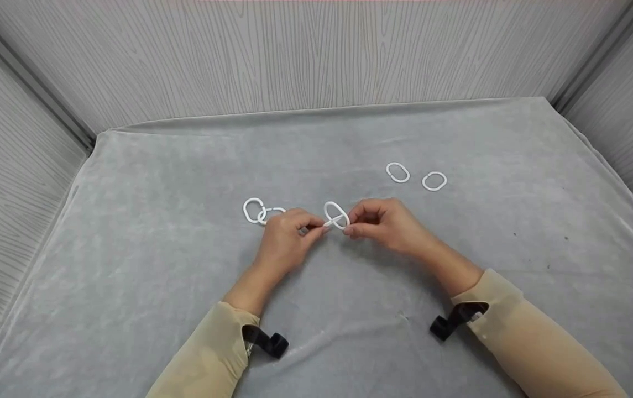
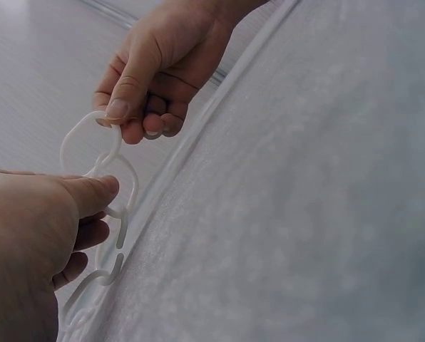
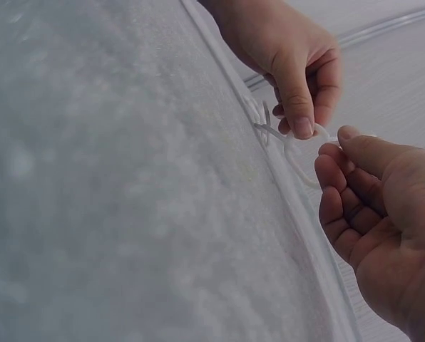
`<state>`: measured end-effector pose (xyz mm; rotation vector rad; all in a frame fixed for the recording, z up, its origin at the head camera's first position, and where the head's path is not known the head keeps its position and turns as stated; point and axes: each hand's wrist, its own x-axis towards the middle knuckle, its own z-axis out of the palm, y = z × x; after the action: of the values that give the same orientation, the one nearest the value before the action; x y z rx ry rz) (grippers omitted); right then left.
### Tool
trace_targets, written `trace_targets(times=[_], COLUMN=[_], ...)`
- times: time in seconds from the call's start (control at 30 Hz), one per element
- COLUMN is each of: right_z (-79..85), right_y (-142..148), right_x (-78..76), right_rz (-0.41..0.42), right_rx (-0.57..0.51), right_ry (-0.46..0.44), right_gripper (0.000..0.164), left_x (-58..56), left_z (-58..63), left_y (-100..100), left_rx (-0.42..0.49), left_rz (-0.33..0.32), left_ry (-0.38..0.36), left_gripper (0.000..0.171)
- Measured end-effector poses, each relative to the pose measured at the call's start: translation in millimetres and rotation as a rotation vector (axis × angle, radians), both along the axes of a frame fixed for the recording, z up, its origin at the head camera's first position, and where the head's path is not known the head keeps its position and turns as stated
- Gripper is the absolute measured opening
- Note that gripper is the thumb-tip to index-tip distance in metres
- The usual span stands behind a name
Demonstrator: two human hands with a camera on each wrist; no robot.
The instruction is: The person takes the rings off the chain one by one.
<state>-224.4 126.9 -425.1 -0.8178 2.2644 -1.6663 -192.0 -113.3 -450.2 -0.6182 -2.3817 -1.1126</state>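
Note:
My left hand [image 1: 287, 239] pinches a white oval shower curtain ring [image 1: 331, 222] between thumb and fingers. With thumb and fingertips, my right hand [image 1: 387, 224] holds another white shower curtain ring [image 1: 328, 207], which stands raised and crosses the first. In the left wrist view the right hand's ring [image 2: 65, 147] passes through the ring beneath it. Past the left hand lie two interlinked rings, an outer one [image 1: 246, 211] and one partly covered by that hand [image 1: 276, 209]. A gap shows in a lower chain link [image 2: 118, 265].
Two loose white rings lie farther back on the right, one [image 1: 388, 169] left of the other [image 1: 425, 186]. Grey cloth [image 1: 128, 265] covers the table. Pale wood-patterned panels [image 1: 316, 55] stand behind and at both sides. Black wrist mounts [image 1: 276, 345] sit at both cuffs.

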Motion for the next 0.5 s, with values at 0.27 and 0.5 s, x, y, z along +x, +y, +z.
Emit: trace_targets(times=[0.27,0.5], right_z=[-1.8,-1.5], right_y=[-0.2,-0.5], right_x=[-1.7,-1.7], right_rz=[0.013,0.019], right_rx=[-0.013,-0.023], right_ry=[-0.01,0.0], right_gripper=[0.013,0.013], left_x=[0.3,0.4], left_z=[0.6,0.3], left_y=[-0.4,-0.2], left_rx=[0.003,-0.001], left_rz=[-0.009,-0.003], left_ry=[-0.004,-0.019], left_gripper=[0.005,0.006])
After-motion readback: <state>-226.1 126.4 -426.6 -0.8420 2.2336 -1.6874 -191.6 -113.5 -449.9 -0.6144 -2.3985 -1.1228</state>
